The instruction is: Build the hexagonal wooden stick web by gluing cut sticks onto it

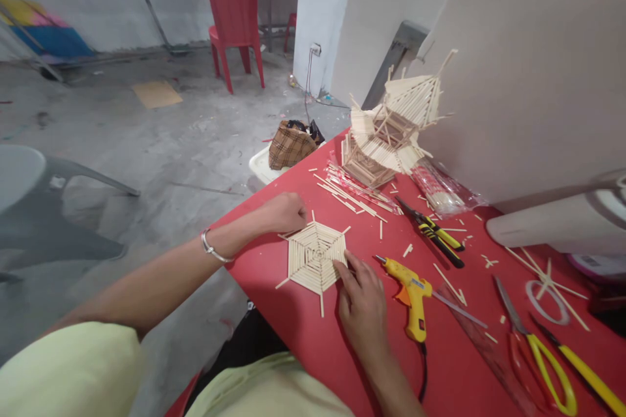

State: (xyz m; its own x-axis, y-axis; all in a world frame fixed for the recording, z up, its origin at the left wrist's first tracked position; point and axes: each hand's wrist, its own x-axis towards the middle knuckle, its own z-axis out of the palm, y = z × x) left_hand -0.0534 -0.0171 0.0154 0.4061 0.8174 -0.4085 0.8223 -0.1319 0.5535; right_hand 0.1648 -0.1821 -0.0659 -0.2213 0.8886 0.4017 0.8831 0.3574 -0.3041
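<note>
A flat hexagonal web of pale wooden sticks [315, 255] lies on the red table [303, 332]. My left hand [283, 213] rests at its far left corner, fingers curled shut against the sticks there; a silver bangle circles that wrist. My right hand [362, 296] lies on the table at the web's near right edge, with its fingertips pressed on the sticks. A yellow glue gun [413, 293] lies just right of that hand.
A stick-built model house [391, 133] stands at the table's far end, with loose sticks and packets around it. Yellow-handled cutters [440, 234], scissors [538, 345] and a tape ring [548, 300] lie to the right. A red chair [235, 13] stands on the floor.
</note>
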